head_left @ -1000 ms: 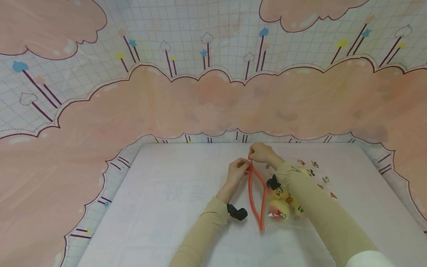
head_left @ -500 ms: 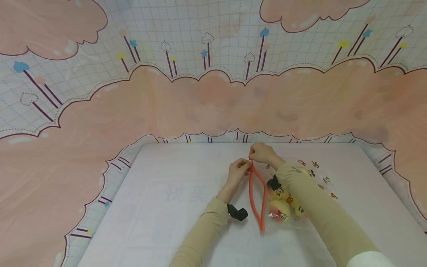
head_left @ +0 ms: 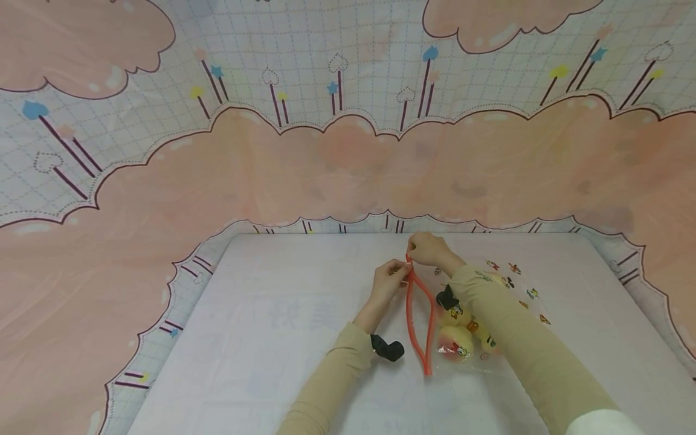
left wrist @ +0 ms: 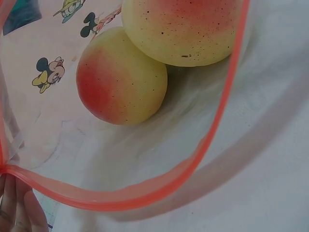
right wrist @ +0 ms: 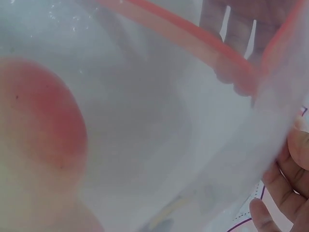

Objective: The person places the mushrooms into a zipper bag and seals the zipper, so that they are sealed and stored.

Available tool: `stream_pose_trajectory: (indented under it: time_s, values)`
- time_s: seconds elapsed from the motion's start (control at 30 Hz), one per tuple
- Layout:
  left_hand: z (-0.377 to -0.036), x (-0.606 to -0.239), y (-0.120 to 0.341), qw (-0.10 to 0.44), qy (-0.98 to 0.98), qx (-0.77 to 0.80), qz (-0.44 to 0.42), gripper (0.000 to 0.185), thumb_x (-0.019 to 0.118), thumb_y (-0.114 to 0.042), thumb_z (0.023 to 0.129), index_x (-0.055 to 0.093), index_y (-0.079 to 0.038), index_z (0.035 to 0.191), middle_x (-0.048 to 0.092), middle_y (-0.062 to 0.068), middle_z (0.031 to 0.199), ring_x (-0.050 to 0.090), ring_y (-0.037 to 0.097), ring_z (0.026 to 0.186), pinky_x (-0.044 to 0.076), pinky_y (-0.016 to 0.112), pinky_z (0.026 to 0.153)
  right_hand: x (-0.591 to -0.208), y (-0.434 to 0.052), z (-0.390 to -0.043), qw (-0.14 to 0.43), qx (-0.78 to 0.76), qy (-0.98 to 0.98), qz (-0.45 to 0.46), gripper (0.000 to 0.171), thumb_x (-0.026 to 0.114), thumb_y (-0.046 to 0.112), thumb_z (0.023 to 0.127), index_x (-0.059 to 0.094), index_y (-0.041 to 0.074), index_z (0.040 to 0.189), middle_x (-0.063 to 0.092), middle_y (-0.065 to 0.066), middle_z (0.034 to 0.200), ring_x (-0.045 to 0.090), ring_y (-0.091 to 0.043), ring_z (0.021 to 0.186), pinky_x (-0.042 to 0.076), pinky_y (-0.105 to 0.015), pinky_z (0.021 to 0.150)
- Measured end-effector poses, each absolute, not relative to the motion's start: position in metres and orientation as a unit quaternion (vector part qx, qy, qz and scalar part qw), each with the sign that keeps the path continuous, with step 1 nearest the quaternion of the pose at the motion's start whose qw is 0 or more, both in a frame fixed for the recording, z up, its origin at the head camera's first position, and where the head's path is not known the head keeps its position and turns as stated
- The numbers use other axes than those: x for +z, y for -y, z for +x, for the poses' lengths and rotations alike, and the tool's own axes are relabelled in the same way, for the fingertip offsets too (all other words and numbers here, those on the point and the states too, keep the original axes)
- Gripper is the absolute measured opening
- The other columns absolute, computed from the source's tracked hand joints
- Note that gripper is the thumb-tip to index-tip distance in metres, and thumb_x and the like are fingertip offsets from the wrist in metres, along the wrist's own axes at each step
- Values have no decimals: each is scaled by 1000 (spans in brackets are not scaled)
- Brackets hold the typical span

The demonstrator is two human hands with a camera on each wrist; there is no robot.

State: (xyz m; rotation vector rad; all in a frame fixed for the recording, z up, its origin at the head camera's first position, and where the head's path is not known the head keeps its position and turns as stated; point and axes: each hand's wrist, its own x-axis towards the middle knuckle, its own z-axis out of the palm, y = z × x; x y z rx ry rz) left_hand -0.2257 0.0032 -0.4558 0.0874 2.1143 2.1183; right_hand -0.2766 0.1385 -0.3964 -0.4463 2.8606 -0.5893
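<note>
Both hands meet at the far end of the bag's red zip strip (head_left: pixel 418 314). The left hand (head_left: pixel 388 279) pinches one side of the strip between thumb and fingertips; the right hand (head_left: pixel 426 249) pinches the end just beside it, fingers curled over the top. In the left wrist view the fingers (left wrist: pixel 14 205) lie pressed together under the strip's corner.

The bag (head_left: pixel 484 314) lies on the table (head_left: pixel 244 314) right of centre, under the right forearm. Its mouth faces left. The strip's long axis runs from the hands back toward the person, the two sides bowed apart into a narrow leaf-shaped opening.

The bag is clear, soft plastic, printed with small cartoon mice and ducks; no writing can be read on it. Inside lie two round peaches (left wrist: pixel 120 77), yellow with a red blush and fine dark speckles, touching each other.

A small black bent piece (head_left: pixel 387 348) lies by the left sleeve. The table cover is pale and smooth; a pink cloud-patterned cloth (head_left: pixel 348 169) hangs behind.
</note>
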Motion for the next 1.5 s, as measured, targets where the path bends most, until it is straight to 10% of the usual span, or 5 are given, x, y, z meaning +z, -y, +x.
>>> stream_pose_trajectory:
  time_s: [0.8,1.5]
  values:
    - [-218,-456,-3,72,-698,712,28,23,61,-11,92,64,12,97,65,2,75,60,5,68,55,26,68,-401,-140,-276,87,-219,-961,-142,16,54,8,85,70,4,85,68,-12,92,53,-18,72,42,-30,62]
    - [-211,-454,0,74,-704,706,30,24,62,-13,92,66,9,99,68,25,91,61,6,68,55,28,70,-412,-149,-272,42,-340,-925,-166,12,61,7,85,69,-1,80,69,-16,84,57,-25,80,46,-33,72]
